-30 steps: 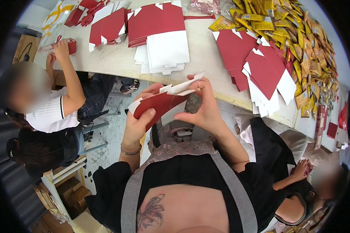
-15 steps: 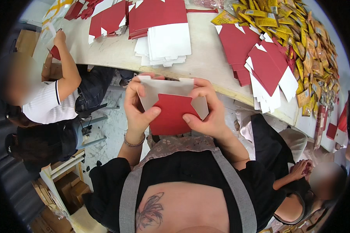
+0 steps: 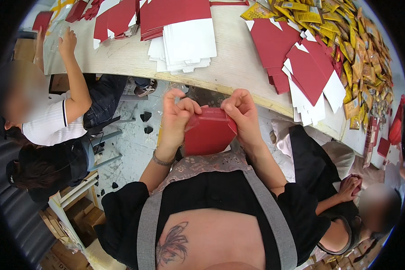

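A folded red card piece [image 3: 210, 136] hangs in front of my apron, between my two hands. My left hand [image 3: 177, 117] pinches its far left corner with thumb and fingers. At the opposite far corner, my right hand [image 3: 243, 117] grips the edge between thumb and curled index finger. A paler, see-through-looking strip runs along the card's far edge; what it is I cannot tell. A little white shows beneath the near right side.
Stacked red-and-white card blanks [image 3: 180, 45] lie on the table [image 3: 231, 63] ahead. More red blanks [image 3: 308, 67] sit to the right beside heaped yellow packets [image 3: 364, 76]. One co-worker [image 3: 72, 110] sits at left, another [image 3: 346, 211] at right.
The card's white inner flaps have folded out of sight, leaving its red outside showing. My hands have shifted from its sides to its far corners. The left co-worker has raised a red piece.
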{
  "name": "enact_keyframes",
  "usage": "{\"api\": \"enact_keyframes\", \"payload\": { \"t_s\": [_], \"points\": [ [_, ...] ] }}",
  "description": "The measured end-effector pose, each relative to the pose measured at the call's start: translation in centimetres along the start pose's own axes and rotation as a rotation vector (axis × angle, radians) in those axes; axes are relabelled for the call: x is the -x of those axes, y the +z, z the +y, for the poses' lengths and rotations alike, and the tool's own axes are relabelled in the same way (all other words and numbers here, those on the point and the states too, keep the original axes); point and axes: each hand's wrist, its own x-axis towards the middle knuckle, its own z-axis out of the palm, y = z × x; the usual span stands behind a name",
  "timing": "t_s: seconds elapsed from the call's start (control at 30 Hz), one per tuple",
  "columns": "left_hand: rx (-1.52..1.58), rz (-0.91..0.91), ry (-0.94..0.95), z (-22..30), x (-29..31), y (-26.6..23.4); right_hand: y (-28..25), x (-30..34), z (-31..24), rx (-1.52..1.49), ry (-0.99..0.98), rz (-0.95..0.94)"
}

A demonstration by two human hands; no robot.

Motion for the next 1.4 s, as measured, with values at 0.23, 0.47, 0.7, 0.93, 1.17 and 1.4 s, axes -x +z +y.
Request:
{"api": "enact_keyframes", "payload": {
  "t_s": [0.23,0.47,0.7,0.93,1.17,1.4],
  "points": [
    [-0.908,-0.423,0.01,-0.9,2.4,-3.9,-2.2,2.3,3.2,0.71,-0.184,0.114],
    [-1.179,-0.433,0.275,-0.4,2.9,-2.7,-2.0,-1.6,3.5,1.252,-0.158,0.113],
    [-0.958,-0.137,0.205,-3.1,4.1,-4.9,-2.0,-2.0,2.2,0.31,0.358,-0.082],
    [-1.036,-0.452,0.378,-2.7,4.4,-4.3,-2.2,-0.8,3.2,0.612,0.321,0.166],
    [-1.064,-0.286,0.266,-2.8,3.2,-4.2,-0.9,-1.4,3.8,0.979,-0.111,-0.027],
    [-1.075,-0.089,0.213,-2.3,3.1,-3.7,-3.0,1.5,5.7,1.09,-0.236,-0.226]
  ]
}}
